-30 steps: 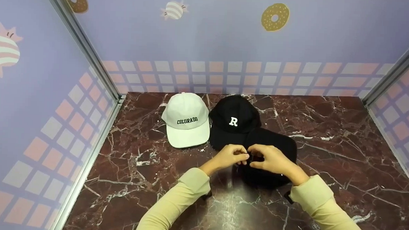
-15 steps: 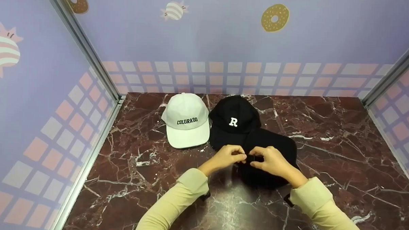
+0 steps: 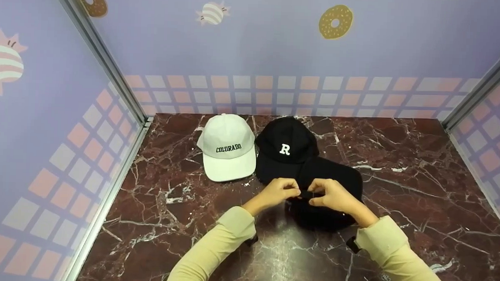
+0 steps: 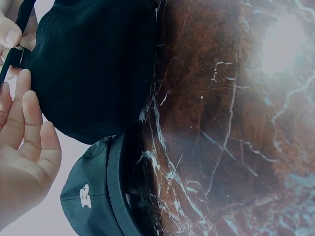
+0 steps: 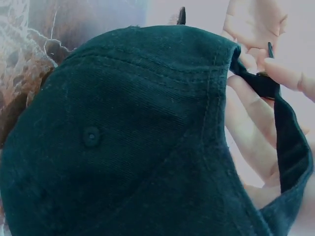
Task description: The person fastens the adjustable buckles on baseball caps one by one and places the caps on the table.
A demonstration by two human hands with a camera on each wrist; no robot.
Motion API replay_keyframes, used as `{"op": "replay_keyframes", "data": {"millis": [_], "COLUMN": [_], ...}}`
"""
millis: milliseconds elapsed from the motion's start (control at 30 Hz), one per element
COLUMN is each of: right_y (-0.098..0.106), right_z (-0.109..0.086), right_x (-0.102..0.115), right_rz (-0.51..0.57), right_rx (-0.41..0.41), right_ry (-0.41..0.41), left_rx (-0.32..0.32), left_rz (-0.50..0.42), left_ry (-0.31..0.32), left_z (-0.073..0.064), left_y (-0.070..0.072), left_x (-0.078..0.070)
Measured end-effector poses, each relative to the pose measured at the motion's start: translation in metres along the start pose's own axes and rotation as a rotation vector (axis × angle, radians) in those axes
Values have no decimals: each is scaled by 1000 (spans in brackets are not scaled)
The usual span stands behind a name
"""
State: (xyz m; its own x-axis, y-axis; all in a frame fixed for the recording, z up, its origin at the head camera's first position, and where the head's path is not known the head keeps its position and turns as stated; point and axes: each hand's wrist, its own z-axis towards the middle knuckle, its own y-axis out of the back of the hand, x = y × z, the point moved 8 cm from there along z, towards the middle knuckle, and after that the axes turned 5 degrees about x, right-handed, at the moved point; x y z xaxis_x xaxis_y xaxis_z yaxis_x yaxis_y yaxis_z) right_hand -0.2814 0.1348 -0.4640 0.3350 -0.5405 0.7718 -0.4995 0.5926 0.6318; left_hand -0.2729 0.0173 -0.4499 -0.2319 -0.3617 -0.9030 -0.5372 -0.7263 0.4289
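Note:
A black cap point(image 3: 324, 216) lies between my hands on the dark red marbled table, its brim point(image 3: 336, 172) pointing away. Its back strap point(image 5: 290, 142) loops out from the crown, with a small metal buckle point(image 5: 263, 74) on it. My left hand point(image 3: 275, 193) pinches the strap's end between thumb and fingertips. On the buckle side, my right hand point(image 3: 335, 195) grips the strap, its thumb point(image 5: 290, 77) by the buckle. A short black piece of strap spans the gap between both hands. The left wrist view shows the crown point(image 4: 93, 69) beside my left hand's fingers.
A second black cap point(image 3: 289, 137) with a white R stands behind, its brim partly overlapped by the handled cap. To its left sits a white cap point(image 3: 229, 135) marked COLORADO. Patterned walls enclose the marbled table point(image 3: 418, 196) at the back and sides.
My right hand has shifted slightly right, away from my left. The gap between them has widened and more strap shows there. The other two caps have stayed in place.

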Motion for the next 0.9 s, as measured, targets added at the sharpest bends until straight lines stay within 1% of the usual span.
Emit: {"op": "replay_keyframes", "data": {"millis": [67,133,233,300,367,467,600,800,900], "right_y": [-1,-2,-5,-6,-7,-8,-10,-11,-11], "right_z": [0,0,0,-1,-2,-2,-1,-1,-2], "right_x": [-3,-7,-12,-14,-15,-16,-17,-19,-19], "right_rz": [65,153,307,376,421,439,433,431,439], "right_rx": [18,46,94,123,142,160,174,185,196], "right_ry": [-11,-29,-62,-76,-87,-102,-108,-101,-96], "left_rx": [-17,-25,-23,-12,-6,-1,-1,-17,-25], "left_rz": [-5,-16,-23,-26,-22,-15,-17,-97,-111], "left_ry": [3,7,12,7,4,3,5,16,23], "left_z": [-1,-2,-3,-4,-4,-4,-4,-4,-4], "left_y": [2,4,5,5,5,4,5,8,9], "left_x": [1,3,6,6,6,6,8,16,20]}}
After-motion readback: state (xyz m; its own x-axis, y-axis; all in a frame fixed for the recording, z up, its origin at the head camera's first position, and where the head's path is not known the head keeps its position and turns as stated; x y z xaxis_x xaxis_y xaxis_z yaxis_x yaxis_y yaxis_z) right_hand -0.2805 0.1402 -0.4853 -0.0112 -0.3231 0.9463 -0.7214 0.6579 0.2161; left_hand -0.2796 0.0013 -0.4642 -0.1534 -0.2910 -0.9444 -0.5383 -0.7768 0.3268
